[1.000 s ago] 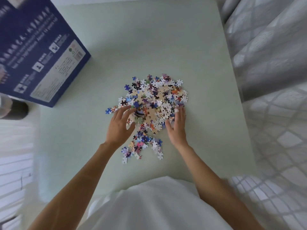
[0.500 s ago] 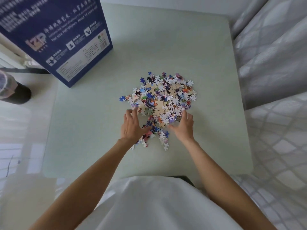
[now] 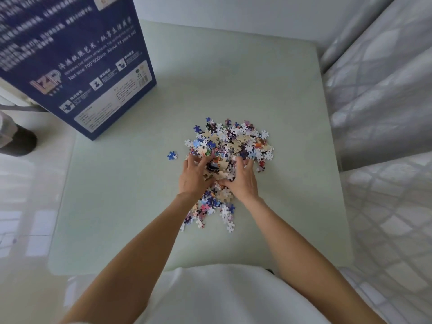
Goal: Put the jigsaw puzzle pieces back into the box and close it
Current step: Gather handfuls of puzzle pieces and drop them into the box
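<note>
A heap of colourful jigsaw pieces (image 3: 236, 141) lies in the middle of the pale green table (image 3: 131, 195). My left hand (image 3: 195, 177) and my right hand (image 3: 242, 181) sit close together on the near part of the heap, fingers curled around a bunch of pieces between them. More pieces (image 3: 210, 211) trail toward me under my wrists. One blue piece (image 3: 172, 155) lies alone to the left of the heap. The dark blue puzzle box (image 3: 77, 59) with white print stands at the table's far left corner; its opening is out of view.
A bed with a grey-white patterned cover (image 3: 385, 136) runs along the table's right side. A dark round object (image 3: 21, 142) stands on the glossy floor at the left. My white garment (image 3: 222, 298) covers the table's near edge.
My hands have drawn together, from lying spread at the sides of the heap to cupping pieces between them. One blue piece now lies apart at the left. The view shifted left, showing more of the box.
</note>
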Tool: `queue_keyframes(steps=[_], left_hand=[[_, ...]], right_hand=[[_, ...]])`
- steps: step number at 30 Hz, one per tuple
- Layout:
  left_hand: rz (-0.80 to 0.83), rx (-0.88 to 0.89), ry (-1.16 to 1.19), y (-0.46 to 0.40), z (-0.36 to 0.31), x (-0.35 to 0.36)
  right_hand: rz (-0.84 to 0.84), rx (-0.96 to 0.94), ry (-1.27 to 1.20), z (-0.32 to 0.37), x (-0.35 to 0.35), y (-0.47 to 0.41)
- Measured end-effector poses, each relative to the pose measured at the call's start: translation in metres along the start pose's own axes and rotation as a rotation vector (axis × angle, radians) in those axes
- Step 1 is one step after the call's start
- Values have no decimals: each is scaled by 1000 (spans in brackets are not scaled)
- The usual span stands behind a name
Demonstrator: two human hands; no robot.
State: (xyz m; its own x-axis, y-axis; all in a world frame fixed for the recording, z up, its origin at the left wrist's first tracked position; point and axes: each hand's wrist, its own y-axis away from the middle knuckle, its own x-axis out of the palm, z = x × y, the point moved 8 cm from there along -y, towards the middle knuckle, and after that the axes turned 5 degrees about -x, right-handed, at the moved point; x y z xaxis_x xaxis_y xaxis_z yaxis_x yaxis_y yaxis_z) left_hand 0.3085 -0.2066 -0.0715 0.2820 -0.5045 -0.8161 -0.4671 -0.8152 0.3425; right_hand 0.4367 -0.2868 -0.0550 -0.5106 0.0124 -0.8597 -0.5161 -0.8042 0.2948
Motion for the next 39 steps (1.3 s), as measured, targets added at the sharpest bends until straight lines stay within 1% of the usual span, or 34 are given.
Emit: queue_keyframes(steps=[2,5,7,9,11,14,18,24,30,33,36,39], left_hand=[[-13,20,6,2,1,-4],[-37,64,14,4,0,-13],[-58,77,62,5,2,-21],[-77,93,82,5,3,-27],[-79,104,97,4,3,-29],[-94,94,134,-1,3,-34],[-104,76,136,-8,4,-38],[-75,15,178,-14,11,-45],[-45,-74,327,-5,30,-53],[-22,-102,351,1,39,-53],[-11,-104,347,4,44,-52],[-26,-76,345,6,42,-56]], right_hand=[[-10,-11,-2,2,-2,-1],[-48,-63,84,7,-8,-2],[-102,-109,151,11,-13,-4],[-151,-145,161,13,-17,-7],[-132,-208,132,17,-13,-10],[-40,-288,122,28,-3,-17],[-52,-347,161,47,-5,-21],[96,-316,161,50,0,-33],[118,-226,-98,44,-14,-32],[87,-183,-148,38,-28,-32],[52,-196,-193,38,-38,-27],[29,-221,-147,39,-46,-19]])
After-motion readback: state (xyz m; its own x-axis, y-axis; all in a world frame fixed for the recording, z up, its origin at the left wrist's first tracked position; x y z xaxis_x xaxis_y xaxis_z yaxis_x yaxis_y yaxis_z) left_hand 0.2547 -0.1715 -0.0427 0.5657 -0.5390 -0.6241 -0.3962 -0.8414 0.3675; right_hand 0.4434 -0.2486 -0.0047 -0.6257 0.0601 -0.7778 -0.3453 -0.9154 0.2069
